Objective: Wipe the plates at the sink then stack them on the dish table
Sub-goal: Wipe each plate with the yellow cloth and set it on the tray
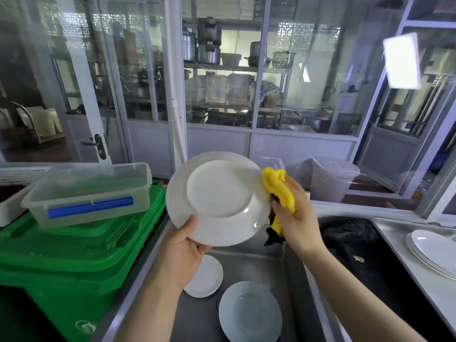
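The left hand [183, 245] pinched the round white ceramic plate [218, 198] by its lower rim, underside toward the camera, while the right hand [293, 213], clutching a bunched yellow cloth [277, 188], touched its right edge.

Bright daylight through reflective glass, wide-angle bending, soft edges

I see a round white plate [219, 198] held up over the sink [256, 262], tipped so its bottom side faces me. My left hand [183, 253] grips its lower edge, thumb on the bottom side. My right hand [294, 213] holds a yellow cloth [277, 187] that touches the plate's right rim. Down in the sink lie a small stack of white plates [206, 277] and another white plate [249, 312], face up. More white plates [434, 250] sit stacked on the bench [394, 233] to the right.
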Demonstrator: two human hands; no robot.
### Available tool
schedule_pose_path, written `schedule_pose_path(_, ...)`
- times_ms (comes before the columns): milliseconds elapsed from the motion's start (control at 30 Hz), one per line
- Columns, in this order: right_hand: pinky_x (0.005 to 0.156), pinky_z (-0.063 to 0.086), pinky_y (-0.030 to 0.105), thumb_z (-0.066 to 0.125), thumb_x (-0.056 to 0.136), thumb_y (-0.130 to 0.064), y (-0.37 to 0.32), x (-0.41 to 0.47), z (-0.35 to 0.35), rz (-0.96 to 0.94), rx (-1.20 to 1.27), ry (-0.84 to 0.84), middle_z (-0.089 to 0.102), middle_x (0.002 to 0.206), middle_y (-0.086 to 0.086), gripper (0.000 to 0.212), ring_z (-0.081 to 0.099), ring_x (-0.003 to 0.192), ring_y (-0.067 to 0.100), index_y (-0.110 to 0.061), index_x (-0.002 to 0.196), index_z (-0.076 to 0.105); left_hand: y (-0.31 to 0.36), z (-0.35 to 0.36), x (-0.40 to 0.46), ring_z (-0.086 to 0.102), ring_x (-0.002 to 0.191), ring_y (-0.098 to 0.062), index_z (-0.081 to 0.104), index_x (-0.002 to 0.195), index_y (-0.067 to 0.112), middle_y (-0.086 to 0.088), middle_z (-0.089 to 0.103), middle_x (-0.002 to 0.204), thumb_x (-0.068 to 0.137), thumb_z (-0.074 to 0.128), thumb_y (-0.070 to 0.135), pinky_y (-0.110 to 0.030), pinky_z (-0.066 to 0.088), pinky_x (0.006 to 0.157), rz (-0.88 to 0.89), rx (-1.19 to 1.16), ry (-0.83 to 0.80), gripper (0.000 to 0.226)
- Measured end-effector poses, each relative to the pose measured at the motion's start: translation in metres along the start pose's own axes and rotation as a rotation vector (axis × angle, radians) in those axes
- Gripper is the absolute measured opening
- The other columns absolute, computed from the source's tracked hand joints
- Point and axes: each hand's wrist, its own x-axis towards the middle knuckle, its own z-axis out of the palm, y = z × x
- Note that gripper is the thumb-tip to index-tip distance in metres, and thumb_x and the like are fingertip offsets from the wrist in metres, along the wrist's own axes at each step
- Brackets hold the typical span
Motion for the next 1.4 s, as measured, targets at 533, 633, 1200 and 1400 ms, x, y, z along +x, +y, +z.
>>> schedule_pose_path(533,0.102,0.030,0.010,0.052,0.082,-0.011,-0.002,-0.040,0.037,-0.175,-0.148,-0.225,0.036,0.144,-0.022,0.064,0.038,0.133,0.000,-0.054,0.128,0.047,-0.029,0.026,-0.003,0.070,0.095,-0.025,0.077,0.096,0.028,-0.007,0.074,0.103,0.085,0.064,0.014,-0.038,0.059,0.073,0.216,0.294,0.066,0.022)
schedule_pose_path(633,0.069,0.043,0.005,0.052,0.087,-0.020,0.009,-0.021,0.033,0.174,0.013,-0.060,0.066,0.087,-0.029,0.034,0.060,0.081,-0.011,-0.044,0.108,0.062,-0.030,0.015,-0.008,0.070,0.099,-0.023,0.075,0.097,0.035,-0.001,0.075,0.102,0.075,0.068,0.024,-0.043,0.058,0.079,0.196,0.490,0.015,0.026)
schedule_pose_path(1200,0.097,0.035,0.039,0.055,0.083,-0.020,-0.043,0.013,0.043,-0.490,-0.525,-0.304,0.043,0.146,0.010,0.044,0.049,0.118,0.032,-0.027,0.125,0.063,-0.030,0.009,-0.008,0.066,0.080,-0.009,0.070,0.088,0.020,0.006,0.075,0.082,0.075,0.059,0.024,-0.033,0.054,0.070,0.094,0.969,-0.088,0.017)
schedule_pose_path(1400,0.087,0.047,0.043,0.050,0.076,-0.016,-0.044,-0.005,0.058,-0.594,-0.551,-0.387,0.044,0.144,0.013,0.048,0.047,0.097,0.035,-0.027,0.119,0.068,-0.023,0.006,-0.007,0.067,0.076,-0.014,0.069,0.084,0.025,-0.003,0.072,0.077,0.066,0.054,0.022,-0.038,0.054,0.063,0.080,0.929,-0.041,0.023)
